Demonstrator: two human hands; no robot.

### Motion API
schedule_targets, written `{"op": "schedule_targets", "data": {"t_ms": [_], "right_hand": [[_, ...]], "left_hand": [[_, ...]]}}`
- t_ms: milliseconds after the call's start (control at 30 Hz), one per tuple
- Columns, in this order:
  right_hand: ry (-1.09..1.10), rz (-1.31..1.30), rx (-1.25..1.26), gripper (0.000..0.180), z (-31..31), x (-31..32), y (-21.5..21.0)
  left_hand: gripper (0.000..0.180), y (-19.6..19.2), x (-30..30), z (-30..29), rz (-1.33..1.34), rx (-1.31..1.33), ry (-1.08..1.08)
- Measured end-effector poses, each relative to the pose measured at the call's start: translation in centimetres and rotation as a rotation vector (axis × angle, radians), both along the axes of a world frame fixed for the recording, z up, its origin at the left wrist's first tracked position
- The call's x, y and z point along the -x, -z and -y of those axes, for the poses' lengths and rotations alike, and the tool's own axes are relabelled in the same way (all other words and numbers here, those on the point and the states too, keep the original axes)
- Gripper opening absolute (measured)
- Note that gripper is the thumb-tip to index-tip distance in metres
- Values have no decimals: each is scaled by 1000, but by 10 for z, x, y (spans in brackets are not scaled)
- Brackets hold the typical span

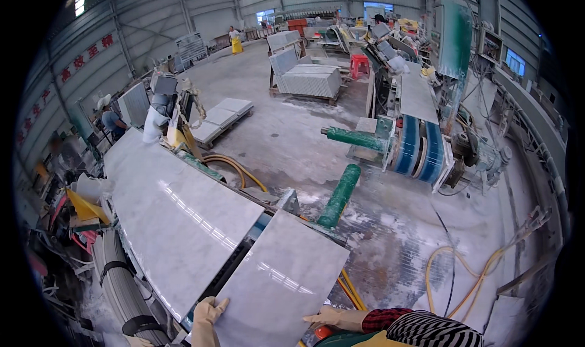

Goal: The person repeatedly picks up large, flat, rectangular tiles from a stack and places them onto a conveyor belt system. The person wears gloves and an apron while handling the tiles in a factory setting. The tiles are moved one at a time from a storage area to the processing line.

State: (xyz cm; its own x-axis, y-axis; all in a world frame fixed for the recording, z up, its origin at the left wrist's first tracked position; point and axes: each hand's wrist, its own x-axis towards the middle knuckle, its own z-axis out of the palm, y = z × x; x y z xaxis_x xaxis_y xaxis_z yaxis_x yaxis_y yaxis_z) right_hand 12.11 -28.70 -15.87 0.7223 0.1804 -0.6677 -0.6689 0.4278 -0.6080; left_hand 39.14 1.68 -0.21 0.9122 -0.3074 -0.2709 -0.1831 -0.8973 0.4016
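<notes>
A glossy white-grey stone slab (283, 268) lies in front of me, its near end close to my body. My left hand (209, 315), in a cream glove, is closed on the slab's left edge with the thumb on top. My right hand (329, 317), gloved the same way, grips the right edge near the corner; its lower fingers are hidden. A longer polished stone slab (177, 207) rests on the machine bed to the left, with a dark gap between the two.
Green rollers (340, 194) stick out beyond the slab. A blue-belted machine (420, 149) stands to the right, with yellow hoses (481, 274) on the floor. Stacked slabs (311, 79) sit farther back. One person (235, 40) stands far off, another person (111, 120) at left.
</notes>
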Motion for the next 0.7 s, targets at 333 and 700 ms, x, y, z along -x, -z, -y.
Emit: {"op": "schedule_targets", "data": {"t_ms": [333,700], "right_hand": [[5,-89,-197,55,21,-2,-82],[147,418,146,62,112,-43,-170]], "left_hand": [[57,-70,66,-1,102,83,-238],[56,-173,78,85,299,396,-295]]}}
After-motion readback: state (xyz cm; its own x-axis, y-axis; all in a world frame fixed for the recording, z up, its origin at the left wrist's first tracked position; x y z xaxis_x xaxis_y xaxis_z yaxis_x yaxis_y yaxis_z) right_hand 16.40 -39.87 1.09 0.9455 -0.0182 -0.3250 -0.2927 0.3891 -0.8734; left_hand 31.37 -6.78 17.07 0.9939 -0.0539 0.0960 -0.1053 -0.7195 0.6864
